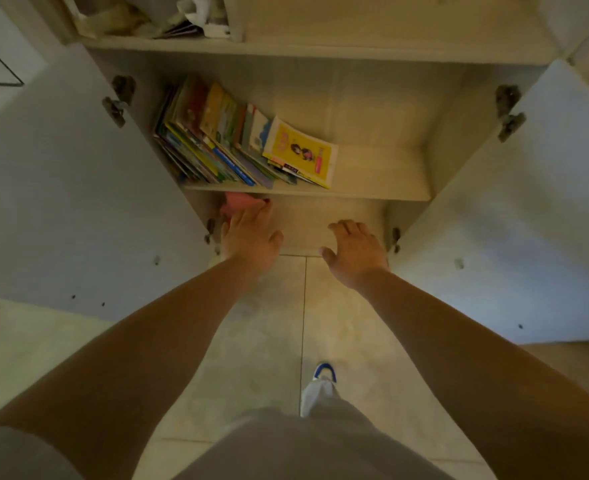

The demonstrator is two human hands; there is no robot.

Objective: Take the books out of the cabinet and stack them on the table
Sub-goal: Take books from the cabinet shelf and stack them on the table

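A white cabinet (307, 195) stands in front of me with both doors swung wide. On its middle shelf a row of thin, colourful books (213, 140) leans to the left, and a yellow book (301, 152) lies tilted at the row's right end. My left hand (249, 235) reaches into the lowest compartment with straight fingers, its fingertips touching a pink object (236, 202) that the shelf partly hides. My right hand (355, 251) hovers at the front of the lowest compartment, fingers loosely spread and holding nothing. No table is in view.
The left door (61, 188) and the right door (515, 209) flank my arms. The top shelf holds crumpled bags and papers (182, 15). Pale floor tiles (269, 341) lie below, with my shoe (325, 372) on them.
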